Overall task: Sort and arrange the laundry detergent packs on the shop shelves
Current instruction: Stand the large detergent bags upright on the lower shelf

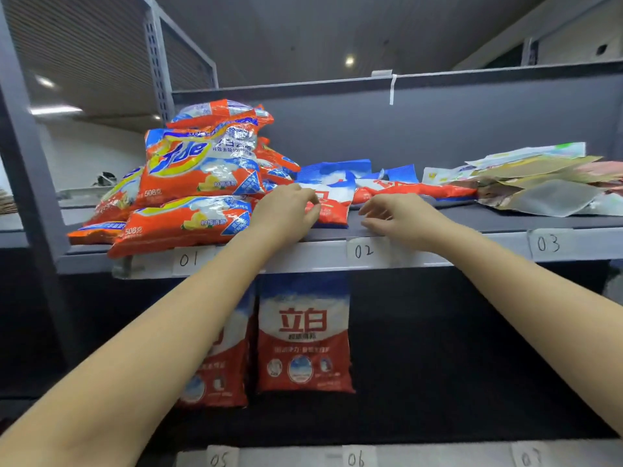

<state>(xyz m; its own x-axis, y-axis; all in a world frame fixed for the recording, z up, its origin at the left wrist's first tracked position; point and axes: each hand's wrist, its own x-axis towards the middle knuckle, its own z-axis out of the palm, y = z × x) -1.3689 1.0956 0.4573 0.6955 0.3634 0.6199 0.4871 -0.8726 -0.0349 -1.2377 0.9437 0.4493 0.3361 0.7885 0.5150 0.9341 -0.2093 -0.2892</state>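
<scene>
Head view: left hand (pixel 286 210) pinching red-and-blue pack (pixel 332 200) lying flat mid upper shelf (pixel 438 254), above the 02 label (pixel 364 251). Right hand (pixel 401 217) just beside, fingers loosely curled, holding nothing. Orange packs (pixel 199 183) piled far left; two red packs (pixel 303 335) upright below.

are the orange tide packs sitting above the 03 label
No, the orange Tide packs are piled above the 01 label, at the shelf's left end.

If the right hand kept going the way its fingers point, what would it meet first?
The right hand points leftward along the shelf edge. It would likely first meet the red, white and blue pack that the left hand grips, though depth is unclear.
</scene>
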